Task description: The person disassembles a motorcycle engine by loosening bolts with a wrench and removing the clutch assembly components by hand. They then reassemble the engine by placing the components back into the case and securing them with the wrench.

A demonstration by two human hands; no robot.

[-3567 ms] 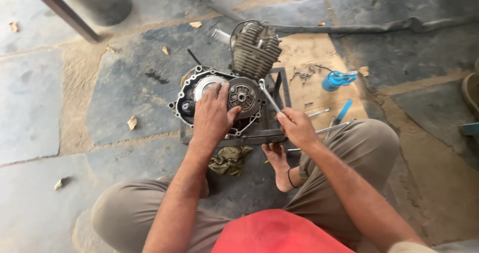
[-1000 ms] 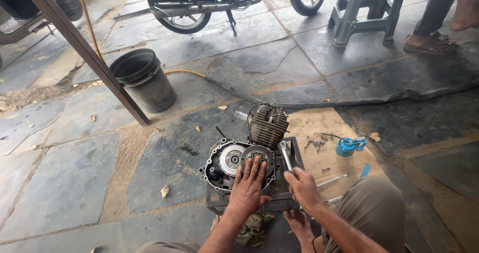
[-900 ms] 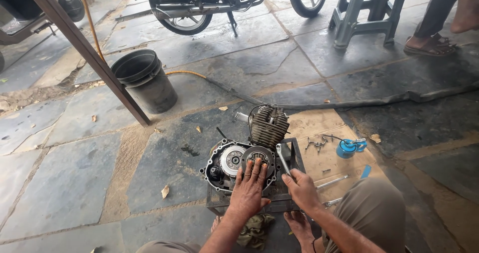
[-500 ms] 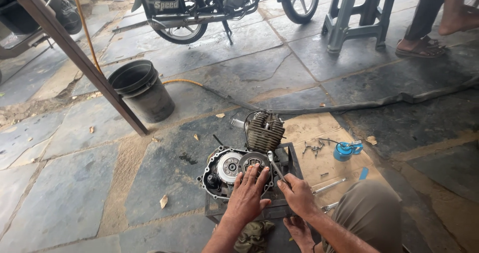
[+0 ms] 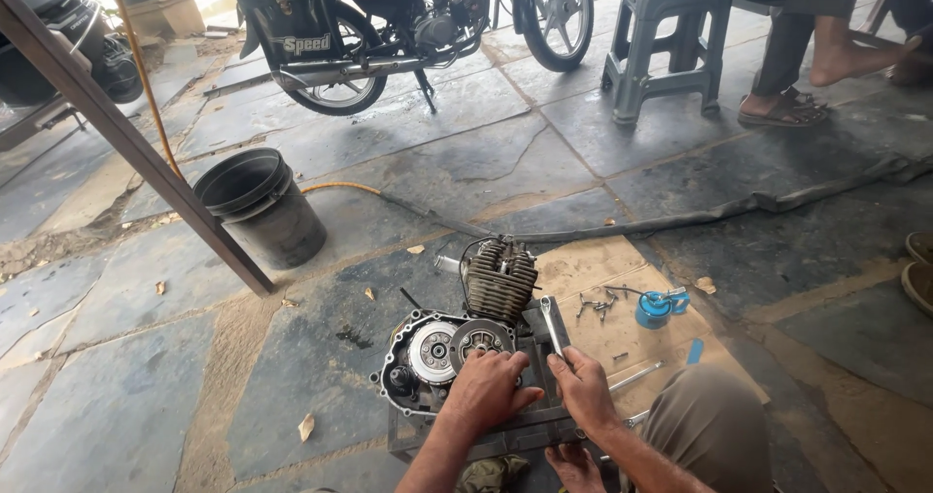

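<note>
Since the earlier views our gaze has lifted, bringing the bike (image 5: 408, 27) and stool (image 5: 671, 41) into view far off; the work itself is unchanged. Left hand (image 5: 491, 391) stays spread on the engine (image 5: 466, 342), near centre; right hand (image 5: 581, 388) grips the wrench (image 5: 551, 325).

**Stone-paved yard in daylight**

Grey stone slabs (image 5: 466, 163) are covering the floor, sand showing in the joints. A motorcycle (image 5: 389, 27) is standing at the back, a grey plastic stool (image 5: 666, 41) beside it. A black bucket (image 5: 260, 206) is sitting near a slanting metal bar (image 5: 136, 143). A dark hose (image 5: 739, 206) is lying across the slabs.
</note>
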